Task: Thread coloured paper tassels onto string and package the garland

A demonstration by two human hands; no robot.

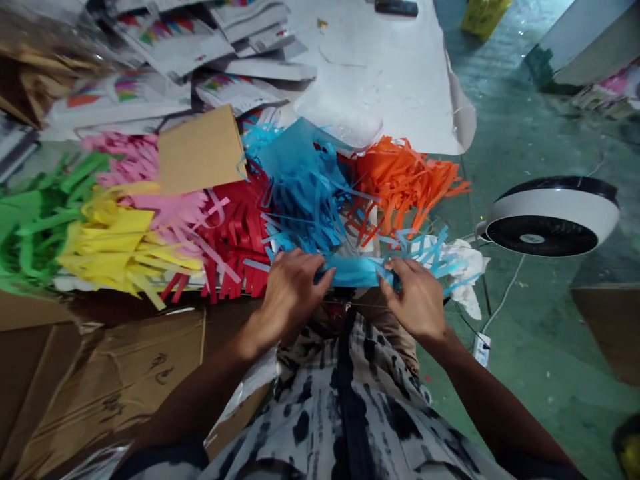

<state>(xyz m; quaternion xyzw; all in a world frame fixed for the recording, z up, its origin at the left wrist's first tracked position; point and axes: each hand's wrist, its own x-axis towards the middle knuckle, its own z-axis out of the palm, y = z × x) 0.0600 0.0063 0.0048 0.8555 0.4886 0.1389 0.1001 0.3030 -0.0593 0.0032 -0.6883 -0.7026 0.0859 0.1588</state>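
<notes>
A blue tissue-paper tassel [353,272] with fringed ends is stretched sideways between my two hands at the table's near edge. My left hand [295,280] is closed on its left part, thumb and fingers pinching the paper. On the other end, my right hand [415,293] pinches the paper, and loose blue strips stick out past it to the right. Just beyond lies a pile of blue fringed paper [305,187]. Orange fringe [400,180] sits to the right of that pile, and dark red fringe [237,230] to its left.
Yellow [113,240], pink [175,217] and green fringe [40,213] lie further left, near a tan card [200,150]. Printed packets [165,40] are heaped behind. A white fan [553,217] stands at right. Cardboard boxes [115,387] are below left, a power strip [481,348] on the floor.
</notes>
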